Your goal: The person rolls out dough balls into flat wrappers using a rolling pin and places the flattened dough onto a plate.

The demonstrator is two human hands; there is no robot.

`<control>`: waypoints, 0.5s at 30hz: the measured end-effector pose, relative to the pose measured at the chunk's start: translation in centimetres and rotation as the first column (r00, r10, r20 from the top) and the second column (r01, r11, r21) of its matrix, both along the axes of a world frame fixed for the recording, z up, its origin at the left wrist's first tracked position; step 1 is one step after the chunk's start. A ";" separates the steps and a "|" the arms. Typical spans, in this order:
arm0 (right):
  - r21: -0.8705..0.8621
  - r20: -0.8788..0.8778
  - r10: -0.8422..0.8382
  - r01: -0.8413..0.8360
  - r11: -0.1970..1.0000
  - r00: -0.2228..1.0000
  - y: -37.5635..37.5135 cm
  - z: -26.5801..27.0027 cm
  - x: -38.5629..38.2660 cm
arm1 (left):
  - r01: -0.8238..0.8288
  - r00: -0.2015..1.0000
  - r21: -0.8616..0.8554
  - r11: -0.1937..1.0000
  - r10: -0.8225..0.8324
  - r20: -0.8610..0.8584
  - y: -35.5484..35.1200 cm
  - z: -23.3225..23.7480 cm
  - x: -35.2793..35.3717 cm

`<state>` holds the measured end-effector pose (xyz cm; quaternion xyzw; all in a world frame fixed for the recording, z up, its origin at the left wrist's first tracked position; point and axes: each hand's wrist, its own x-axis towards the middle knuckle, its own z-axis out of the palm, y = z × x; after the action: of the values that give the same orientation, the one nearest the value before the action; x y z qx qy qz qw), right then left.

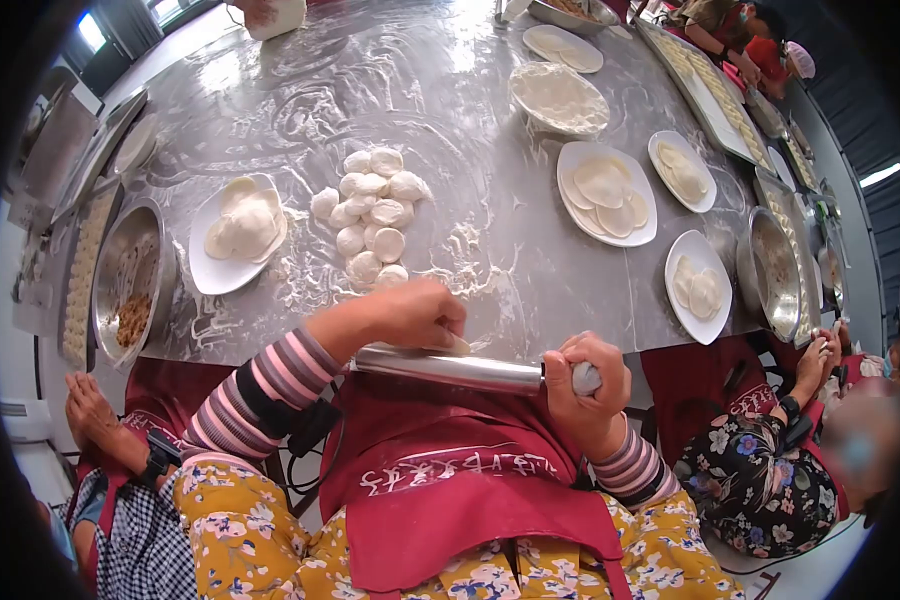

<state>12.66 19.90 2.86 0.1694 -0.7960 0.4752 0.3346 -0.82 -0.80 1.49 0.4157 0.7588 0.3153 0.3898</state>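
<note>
My right hand (587, 390) is wrapped round the grey end of a metal rolling pin (450, 369). The pin lies across the table's near edge, pointing left in front of my apron. Just beyond it, my left hand (410, 315) pinches a small piece of dough (459, 346), mostly hidden under the fingers. Past my left hand sits a cluster of floured dough pieces (370, 210) on the metal table. To the left, a white plate (208, 270) carries a pile of rolled dough wrappers (245, 222).
More plates of wrappers (610, 190) and a bowl of flour (560, 98) stand on the right. Steel bowls (160, 262) with filling sit at both sides, near trays of dumplings (88, 270). People's hands (95, 412) are close on either side of me.
</note>
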 end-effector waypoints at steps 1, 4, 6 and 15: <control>0.001 0.003 -0.004 0.004 1.000 1.000 0.0 -0.1 0.1 | 0.028 0.999 0.011 1.000 -0.028 -0.037 0.4 -0.9 0.2; 0.002 0.001 -0.008 0.008 1.000 1.000 0.0 -0.1 -0.1 | -0.060 0.956 0.139 0.988 0.097 -0.277 1.9 -2.4 0.8; 0.002 -0.004 -0.003 0.003 1.000 1.000 0.1 -0.1 -0.2 | -0.149 0.903 0.158 0.976 0.199 -0.380 2.7 -2.9 0.9; 0.018 0.030 -0.284 0.284 0.959 0.958 0.9 -4.3 -6.9 | -0.506 0.791 0.149 0.850 0.525 -0.314 1.5 -1.7 1.2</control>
<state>5.81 20.82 -1.41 0.0479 -0.8206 0.4196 0.3851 0.34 0.74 -0.18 0.2524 0.8899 0.3536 0.1388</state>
